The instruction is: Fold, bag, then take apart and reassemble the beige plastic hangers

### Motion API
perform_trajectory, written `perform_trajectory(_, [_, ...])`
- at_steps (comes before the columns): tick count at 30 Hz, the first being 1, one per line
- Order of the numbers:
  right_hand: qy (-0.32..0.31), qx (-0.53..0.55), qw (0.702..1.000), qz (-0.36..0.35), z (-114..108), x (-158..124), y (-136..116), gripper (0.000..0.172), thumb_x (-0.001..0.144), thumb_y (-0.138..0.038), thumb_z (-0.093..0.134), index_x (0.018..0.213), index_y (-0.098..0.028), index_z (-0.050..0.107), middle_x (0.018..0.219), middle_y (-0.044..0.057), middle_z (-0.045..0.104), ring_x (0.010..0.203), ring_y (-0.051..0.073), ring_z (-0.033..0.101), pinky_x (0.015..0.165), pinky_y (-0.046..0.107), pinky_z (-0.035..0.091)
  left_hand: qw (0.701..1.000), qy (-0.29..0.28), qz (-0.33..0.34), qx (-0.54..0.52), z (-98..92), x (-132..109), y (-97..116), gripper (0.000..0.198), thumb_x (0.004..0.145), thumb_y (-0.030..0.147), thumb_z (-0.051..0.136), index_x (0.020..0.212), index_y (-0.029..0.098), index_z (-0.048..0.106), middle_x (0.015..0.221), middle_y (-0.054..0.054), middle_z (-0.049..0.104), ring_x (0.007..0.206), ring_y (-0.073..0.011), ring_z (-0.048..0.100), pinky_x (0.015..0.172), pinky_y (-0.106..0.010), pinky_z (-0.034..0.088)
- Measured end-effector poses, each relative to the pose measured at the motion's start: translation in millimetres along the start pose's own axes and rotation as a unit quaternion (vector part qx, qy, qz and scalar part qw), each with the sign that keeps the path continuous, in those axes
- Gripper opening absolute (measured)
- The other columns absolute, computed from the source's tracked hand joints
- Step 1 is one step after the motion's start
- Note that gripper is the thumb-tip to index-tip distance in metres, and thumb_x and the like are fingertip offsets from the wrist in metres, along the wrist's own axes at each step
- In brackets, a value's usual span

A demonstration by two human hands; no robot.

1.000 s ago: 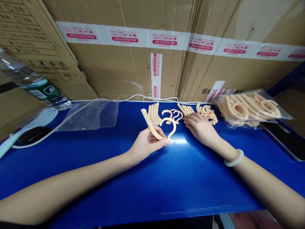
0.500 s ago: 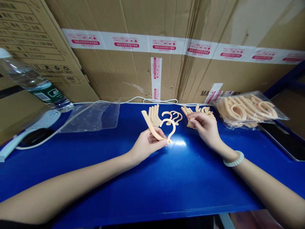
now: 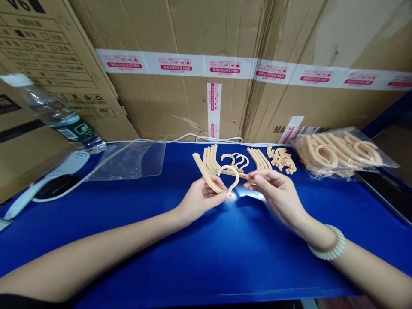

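Observation:
My left hand (image 3: 201,198) is closed on a beige plastic hanger arm (image 3: 203,168), with a curved hanger hook (image 3: 236,178) joined at its lower end. In my right hand (image 3: 278,189) another hanger arm (image 3: 243,175) is pinched, its far end passing behind the hook. Beyond the hands lie a row of hanger arms (image 3: 210,156), a few loose hooks (image 3: 240,161), a second row of arms (image 3: 259,159) and a pile of small curved beige pieces (image 3: 281,159).
A clear bag of hanger parts (image 3: 341,150) lies at the right, over a dark flat device (image 3: 383,189). On the left are a water bottle (image 3: 77,128), a pale hairbrush (image 3: 64,169), an empty plastic bag (image 3: 128,161) and a white cable (image 3: 183,138). Cardboard boxes (image 3: 177,98) wall the back of the blue table (image 3: 206,257).
My right hand has taken a hanger arm from the right-hand row and brought it left and nearer, toward the hook. My left hand keeps its hold. The view has shifted slightly.

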State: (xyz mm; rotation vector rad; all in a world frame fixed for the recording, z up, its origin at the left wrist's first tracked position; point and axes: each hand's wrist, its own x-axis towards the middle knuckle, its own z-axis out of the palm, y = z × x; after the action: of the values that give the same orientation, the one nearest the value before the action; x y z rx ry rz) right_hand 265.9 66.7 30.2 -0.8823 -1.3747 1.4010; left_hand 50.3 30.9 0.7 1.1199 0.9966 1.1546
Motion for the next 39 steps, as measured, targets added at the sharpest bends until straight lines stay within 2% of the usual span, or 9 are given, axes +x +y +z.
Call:
perform_trajectory(5, [-0.012, 0.008, 1.000, 0.020, 1, -1, 6, 0.037, 0.079, -0.029, 0.081, 0.111, -0.024, 0.065, 0.110, 0.004, 0.066, 0.077, 0.013, 0.070, 0.076, 0.031, 0.062, 1.000, 0.007, -0.005, -0.013, -0.9, 1, -2, 0.045, 0.066, 0.023, 0.085, 0.097, 0.018, 0.053, 0.088, 0.000, 0.069, 0.082, -0.0164, 0.073, 0.086, -0.034, 0.058])
perform_trajectory(8, [-0.022, 0.030, 0.998, 0.041, 2, -1, 10, 0.058, 0.074, -0.025, 0.084, 0.126, -0.031, 0.058, 0.125, 0.005, 0.058, 0.077, 0.013, 0.070, 0.076, 0.034, 0.063, 1.000, 0.008, -0.007, -0.013, -1.2, 1, 0, 0.046, 0.066, 0.021, 0.085, 0.096, 0.019, 0.051, 0.087, 0.002, 0.068, 0.082, -0.0155, 0.072, 0.086, -0.033, 0.057])
perform_trajectory(11, [-0.037, 0.070, 0.994, 0.077, 3, -1, 13, 0.079, 0.068, -0.021, 0.088, 0.136, -0.036, 0.050, 0.112, 0.002, 0.064, 0.077, 0.016, 0.072, 0.077, 0.036, 0.064, 1.000, -0.008, -0.006, -0.002, -1.4, 0, 2, 0.042, 0.067, 0.018, 0.082, 0.095, 0.019, 0.050, 0.085, 0.003, 0.065, 0.082, -0.0133, 0.070, 0.084, -0.028, 0.055])
perform_trajectory(14, [-0.061, 0.068, 0.990, 0.103, 4, -1, 14, 0.057, 0.068, -0.023, 0.089, 0.118, -0.025, 0.062, 0.087, -0.001, 0.070, 0.078, 0.017, 0.073, 0.078, 0.033, 0.062, 1.000, -0.023, -0.003, -0.004, -1.2, 0, 2, 0.041, 0.069, 0.015, 0.080, 0.095, 0.019, 0.049, 0.084, 0.003, 0.065, 0.080, -0.0115, 0.068, 0.081, -0.026, 0.054])
perform_trajectory(17, [-0.076, 0.019, 0.991, 0.108, 5, -2, 15, 0.032, 0.068, -0.026, 0.089, 0.094, -0.019, 0.070, 0.083, 0.002, 0.074, 0.076, 0.015, 0.072, 0.075, 0.029, 0.061, 0.999, -0.034, 0.009, -0.002, -0.7, 0, 0, 0.039, 0.069, 0.011, 0.078, 0.094, 0.019, 0.049, 0.086, 0.002, 0.066, 0.081, -0.0111, 0.068, 0.082, -0.025, 0.054])
perform_trajectory(20, [-0.097, 0.010, 0.988, 0.119, 7, -3, 15, 0.031, 0.066, -0.024, 0.090, 0.092, -0.019, 0.072, 0.083, 0.002, 0.077, 0.071, 0.014, 0.071, 0.068, 0.027, 0.060, 0.997, -0.064, 0.032, 0.000, -0.7, -1, -1, 0.038, 0.070, 0.009, 0.075, 0.095, 0.019, 0.048, 0.087, 0.001, 0.066, 0.083, -0.0116, 0.069, 0.081, -0.025, 0.055])
perform_trajectory(26, [-0.137, 0.025, 0.982, 0.131, 8, -3, 15, 0.021, 0.070, -0.023, 0.088, 0.085, -0.018, 0.074, 0.079, 0.001, 0.077, 0.070, 0.013, 0.072, 0.070, 0.025, 0.061, 0.992, -0.107, 0.059, 0.032, -1.4, -2, -3, 0.038, 0.072, 0.005, 0.071, 0.097, 0.019, 0.047, 0.086, 0.001, 0.069, 0.078, -0.0111, 0.069, 0.077, -0.025, 0.056])
perform_trajectory(32, [-0.178, -0.003, 0.976, 0.124, 6, -2, 15, 0.023, 0.069, -0.026, 0.089, 0.083, -0.016, 0.075, 0.077, 0.002, 0.077, 0.070, 0.014, 0.073, 0.071, 0.026, 0.061, 0.993, -0.102, 0.059, 0.027, -0.6, -2, -4, 0.034, 0.073, 0.006, 0.071, 0.095, 0.019, 0.048, 0.087, 0.001, 0.069, 0.081, -0.0122, 0.070, 0.079, -0.026, 0.056])
perform_trajectory(39, [-0.168, 0.000, 0.978, 0.128, 4, -2, 17, 0.024, 0.067, -0.026, 0.090, 0.084, -0.016, 0.076, 0.076, 0.004, 0.078, 0.071, 0.015, 0.074, 0.070, 0.026, 0.061, 0.995, -0.076, 0.054, 0.026, 1.5, -4, -6, 0.032, 0.074, 0.013, 0.075, 0.095, 0.018, 0.050, 0.089, -0.002, 0.071, 0.083, -0.0152, 0.071, 0.081, -0.029, 0.057])
